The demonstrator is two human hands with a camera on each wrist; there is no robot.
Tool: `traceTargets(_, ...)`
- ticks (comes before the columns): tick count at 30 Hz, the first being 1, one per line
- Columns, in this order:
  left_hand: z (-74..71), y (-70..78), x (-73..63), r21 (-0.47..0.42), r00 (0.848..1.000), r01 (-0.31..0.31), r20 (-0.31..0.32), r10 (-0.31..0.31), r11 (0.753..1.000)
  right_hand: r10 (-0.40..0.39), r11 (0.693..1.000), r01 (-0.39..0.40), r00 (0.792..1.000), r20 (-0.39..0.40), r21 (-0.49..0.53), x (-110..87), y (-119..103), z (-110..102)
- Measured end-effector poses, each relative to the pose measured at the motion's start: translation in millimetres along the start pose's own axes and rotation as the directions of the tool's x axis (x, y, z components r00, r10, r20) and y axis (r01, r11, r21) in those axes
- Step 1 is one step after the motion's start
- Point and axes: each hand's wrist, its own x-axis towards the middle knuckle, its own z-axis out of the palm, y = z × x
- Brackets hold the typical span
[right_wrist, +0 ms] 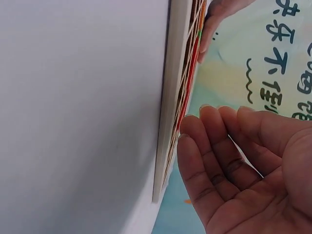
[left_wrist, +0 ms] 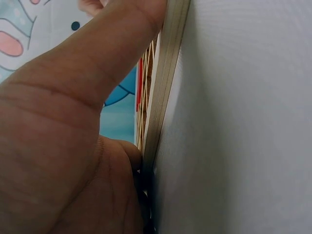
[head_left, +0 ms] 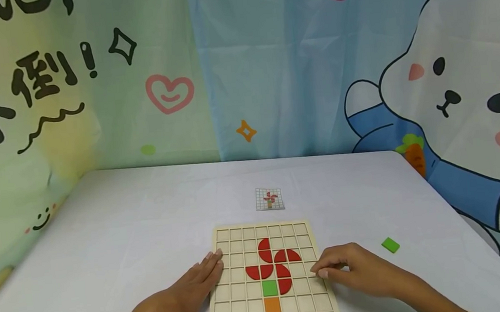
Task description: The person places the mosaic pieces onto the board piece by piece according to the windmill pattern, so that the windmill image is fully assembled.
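Note:
A pale wooden grid board (head_left: 238, 292) lies on the table. Red quarter-circle tiles (head_left: 264, 250) form a pinwheel in its cells, above a green square tile (head_left: 270, 288) and an orange square tile (head_left: 272, 306). My left hand (head_left: 182, 298) rests along the board's left side, fingers extended with their tips at the edge and the thumb lower down. My right hand (head_left: 356, 269) hovers at the right edge, fingers loosely bent. In the right wrist view, nothing shows between its fingers (right_wrist: 195, 170) and thumb, which are close beside the board's side (right_wrist: 170, 107).
A loose green tile (head_left: 390, 245) lies on the white table (head_left: 147, 211), right of the board. Beyond the board is a small card (head_left: 269, 199) printed with a similar pinwheel on a grid. A cartoon-printed curtain (head_left: 269, 74) hangs behind the table.

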Motion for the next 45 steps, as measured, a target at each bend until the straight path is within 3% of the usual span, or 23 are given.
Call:
traceTargets(11,-0.9,1.3,0.5,0.001,1.0,-0.024,0.003,0.024,1.0,0.105,0.994,-0.108,0.992,-0.073,-0.032,-19.7,14,-16)
traceTargets(21,-2.7,1.8,0.7,0.012,1.0,-0.027,0.003,0.027,1.0,0.004,0.986,-0.042,0.973,-0.229,-0.163,-44.1,35,-36)
traceTargets(25,-3.0,1.7,0.7,0.013,0.999,-0.036,0.003,0.036,0.999,0.002,0.968,-0.076,0.955,-0.298,-0.239,-49.2,39,-43)
traceTargets(32,-2.6,1.4,1.5,-0.011,1.0,-0.016,0.004,0.016,1.0,0.06,0.93,-0.195,0.918,-0.393,-0.312,-49.8,33,-65)
traceTargets(39,-1.1,1.4,0.9,-0.003,1.0,-0.012,0.004,0.012,1.0,0.201,0.919,-0.324,0.875,-0.441,-0.225,-56.3,51,-89)
traceTargets(45,-1.5,1.1,-0.9,-0.013,1.0,-0.012,0.002,0.012,1.0,0.284,0.902,-0.377,0.885,-0.369,-0.212,-53.6,72,-92)
